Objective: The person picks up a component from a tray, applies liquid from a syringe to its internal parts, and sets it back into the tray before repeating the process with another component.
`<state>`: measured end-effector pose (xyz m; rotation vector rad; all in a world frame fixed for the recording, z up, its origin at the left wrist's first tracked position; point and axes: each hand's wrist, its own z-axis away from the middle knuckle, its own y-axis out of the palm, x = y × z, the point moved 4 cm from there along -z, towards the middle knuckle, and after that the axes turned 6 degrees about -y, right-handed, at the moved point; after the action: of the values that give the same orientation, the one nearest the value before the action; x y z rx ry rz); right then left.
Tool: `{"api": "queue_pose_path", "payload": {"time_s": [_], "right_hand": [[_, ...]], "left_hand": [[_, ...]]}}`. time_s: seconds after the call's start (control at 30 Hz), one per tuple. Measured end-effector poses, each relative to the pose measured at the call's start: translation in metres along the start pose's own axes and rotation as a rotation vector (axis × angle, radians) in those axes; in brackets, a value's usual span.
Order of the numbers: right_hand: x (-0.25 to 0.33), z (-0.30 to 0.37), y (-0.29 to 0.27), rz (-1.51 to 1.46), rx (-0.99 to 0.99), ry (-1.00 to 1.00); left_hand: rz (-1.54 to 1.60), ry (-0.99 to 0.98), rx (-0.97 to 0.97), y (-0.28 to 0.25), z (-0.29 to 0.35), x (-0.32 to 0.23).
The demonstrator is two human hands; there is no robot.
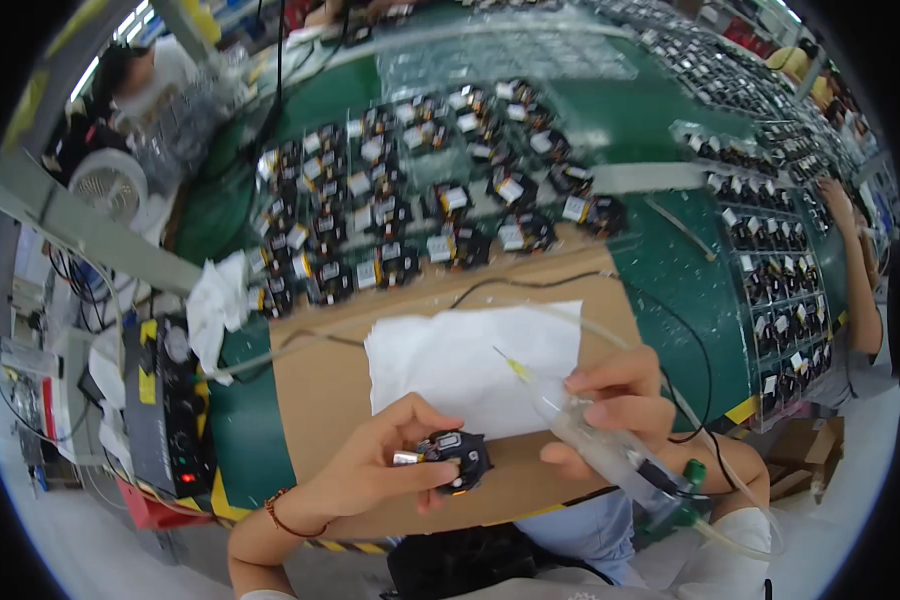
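My left hand (pixel 395 450) grips a small black device module (pixel 462 462) between thumb and fingers; a silver cylinder sticks out of its left side. In my right hand (pixel 625 405) is a clear dispensing syringe (pixel 595 440) with a yellow-based needle, its tip pointing up and left. The needle tip is apart from the module, over a white paper sheet (pixel 470 365). A tube and a green fitting (pixel 692 475) are at the syringe's rear end. Both hands are near the front edge of a brown cardboard sheet (pixel 315 400).
Trays of similar black modules (pixel 450 200) fill the bench beyond the cardboard. More module trays (pixel 770 270) stand at right, beside another person's arm (pixel 855 260). A black control box (pixel 170 420) and crumpled white cloth (pixel 218 305) sit at left. A black cable (pixel 705 350) loops across the bench.
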<state>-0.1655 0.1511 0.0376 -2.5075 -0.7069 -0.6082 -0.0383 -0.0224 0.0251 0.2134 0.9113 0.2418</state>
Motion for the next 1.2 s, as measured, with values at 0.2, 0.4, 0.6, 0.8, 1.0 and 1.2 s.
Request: {"api": "queue_pose_path", "payload": {"time_s": [0.2, 0.4, 0.6, 0.8, 1.0, 1.2], "right_hand": [[0.001, 0.002, 0.003, -0.04, -0.131, 0.046], [0.0, 0.005, 0.007, -0.079, -0.108, -0.04], [-0.001, 0.006, 0.015, -0.114, -0.11, -0.009], [0.003, 0.005, 0.015, -0.145, -0.112, -0.034], [-0.006, 0.011, 0.011, -0.141, -0.139, 0.006], [0.005, 0.011, 0.016, -0.212, -0.086, -0.03]], "left_hand": [[-0.269, 0.384, -0.059, -0.024, -0.011, -0.077], [-0.725, 0.54, -0.505, -0.074, -0.101, -0.17], [-1.189, 0.5, -0.612, -0.11, -0.168, -0.181], [-1.384, 0.556, -0.709, -0.082, -0.146, -0.182], [-1.043, 1.339, -0.267, 0.065, 0.005, -0.132], [-0.39, 1.547, 0.658, 0.114, 0.046, -0.091]]}}
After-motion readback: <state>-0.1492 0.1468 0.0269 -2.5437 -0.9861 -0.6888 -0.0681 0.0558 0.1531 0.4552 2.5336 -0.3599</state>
